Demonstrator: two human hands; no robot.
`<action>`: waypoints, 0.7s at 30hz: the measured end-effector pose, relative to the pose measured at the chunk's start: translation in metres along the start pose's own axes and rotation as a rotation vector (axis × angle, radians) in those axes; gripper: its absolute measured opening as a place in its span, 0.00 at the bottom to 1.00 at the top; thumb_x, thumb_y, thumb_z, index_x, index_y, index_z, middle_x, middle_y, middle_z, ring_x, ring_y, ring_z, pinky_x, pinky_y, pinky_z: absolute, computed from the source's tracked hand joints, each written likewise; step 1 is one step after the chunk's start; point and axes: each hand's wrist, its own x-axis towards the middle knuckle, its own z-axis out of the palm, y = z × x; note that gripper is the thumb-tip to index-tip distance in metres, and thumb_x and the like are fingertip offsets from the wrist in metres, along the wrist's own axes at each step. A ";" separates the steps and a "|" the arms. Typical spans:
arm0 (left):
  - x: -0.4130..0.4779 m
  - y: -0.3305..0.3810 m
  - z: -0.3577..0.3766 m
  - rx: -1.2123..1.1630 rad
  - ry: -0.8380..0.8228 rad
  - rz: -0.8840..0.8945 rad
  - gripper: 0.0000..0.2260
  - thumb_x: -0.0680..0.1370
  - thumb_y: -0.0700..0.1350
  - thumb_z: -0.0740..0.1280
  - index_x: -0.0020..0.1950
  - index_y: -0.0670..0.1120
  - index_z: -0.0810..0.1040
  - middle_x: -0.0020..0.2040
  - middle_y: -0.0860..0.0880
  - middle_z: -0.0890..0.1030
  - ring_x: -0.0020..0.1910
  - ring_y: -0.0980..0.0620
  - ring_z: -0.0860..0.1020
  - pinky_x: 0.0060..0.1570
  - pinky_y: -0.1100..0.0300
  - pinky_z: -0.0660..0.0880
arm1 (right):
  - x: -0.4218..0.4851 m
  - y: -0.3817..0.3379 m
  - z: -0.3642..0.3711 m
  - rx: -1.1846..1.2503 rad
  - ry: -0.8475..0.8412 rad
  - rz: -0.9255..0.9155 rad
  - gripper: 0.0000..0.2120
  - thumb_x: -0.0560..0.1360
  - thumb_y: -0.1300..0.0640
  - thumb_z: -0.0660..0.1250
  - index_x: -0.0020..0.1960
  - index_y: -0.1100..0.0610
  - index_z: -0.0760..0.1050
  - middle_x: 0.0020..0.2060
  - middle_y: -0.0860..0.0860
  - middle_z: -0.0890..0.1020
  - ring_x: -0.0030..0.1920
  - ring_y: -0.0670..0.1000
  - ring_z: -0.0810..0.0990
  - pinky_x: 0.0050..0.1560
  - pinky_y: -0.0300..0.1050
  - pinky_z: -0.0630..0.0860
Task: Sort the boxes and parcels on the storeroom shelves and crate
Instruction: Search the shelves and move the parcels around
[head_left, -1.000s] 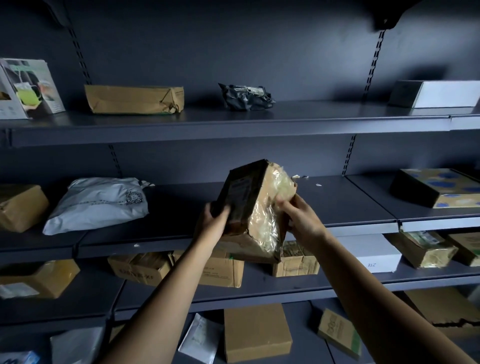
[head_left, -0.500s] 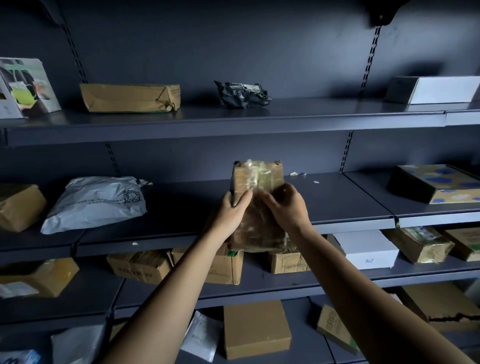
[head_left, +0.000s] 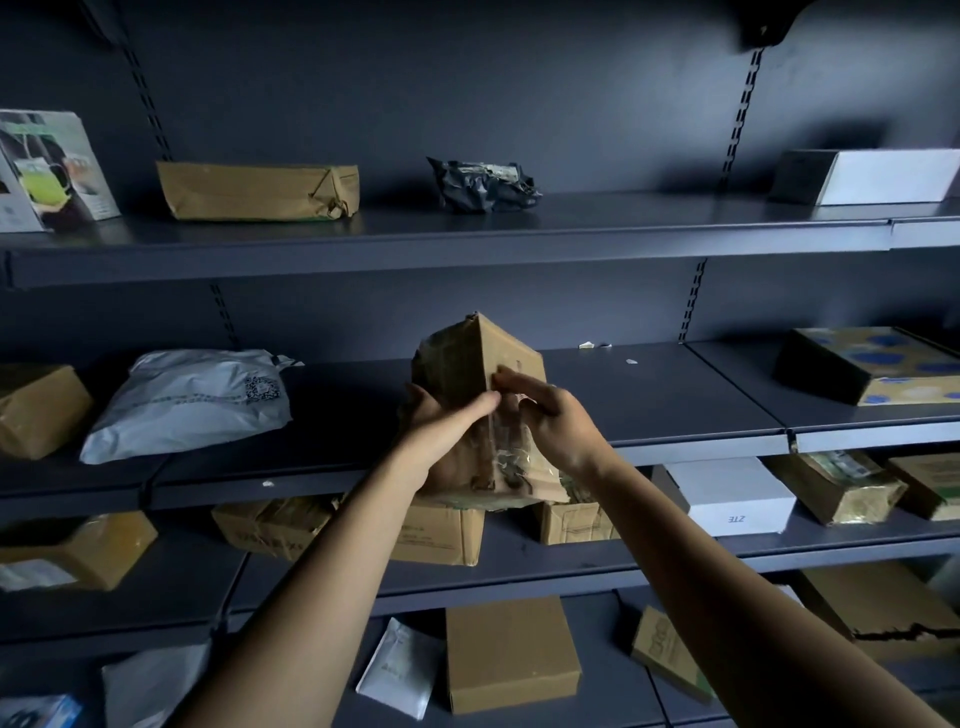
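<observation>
Parcel: I am seeing a brown taped parcel (head_left: 514, 353) being held upright in the air, just in front of the middle shelf (head_left: 649, 395).
Left hand: the left hand (head_left: 441, 423) is wrapping its fingers round the parcel's left side.
Right hand: the right hand (head_left: 553, 423) is gripping the right side, with its fingers curled on the front.
Writing: I am reading "ZTE", upside down, on one white box (head_left: 727, 493) a shelf lower. One grey bag (head_left: 192, 400) is showing a square code.
Count: four things are sitting on the top shelf (head_left: 467, 244).
</observation>
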 end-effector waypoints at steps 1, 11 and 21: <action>-0.001 -0.002 -0.001 -0.035 0.008 -0.011 0.56 0.58 0.73 0.72 0.79 0.54 0.53 0.76 0.47 0.61 0.74 0.43 0.62 0.72 0.43 0.60 | 0.001 0.003 -0.001 -0.034 0.005 -0.008 0.19 0.79 0.66 0.59 0.68 0.57 0.74 0.65 0.50 0.77 0.65 0.44 0.73 0.57 0.24 0.67; 0.002 -0.024 -0.014 -0.408 -0.098 -0.040 0.25 0.76 0.64 0.60 0.58 0.46 0.80 0.53 0.42 0.83 0.53 0.43 0.80 0.51 0.51 0.76 | -0.012 0.055 -0.015 0.475 -0.037 0.520 0.34 0.69 0.30 0.66 0.67 0.50 0.74 0.64 0.54 0.79 0.63 0.57 0.77 0.64 0.59 0.72; 0.007 -0.017 -0.003 -0.221 0.160 -0.001 0.16 0.83 0.50 0.56 0.64 0.44 0.75 0.61 0.42 0.77 0.57 0.44 0.75 0.55 0.53 0.70 | -0.017 0.042 -0.008 0.658 0.084 0.382 0.33 0.69 0.40 0.72 0.68 0.56 0.69 0.55 0.58 0.82 0.49 0.56 0.85 0.42 0.49 0.81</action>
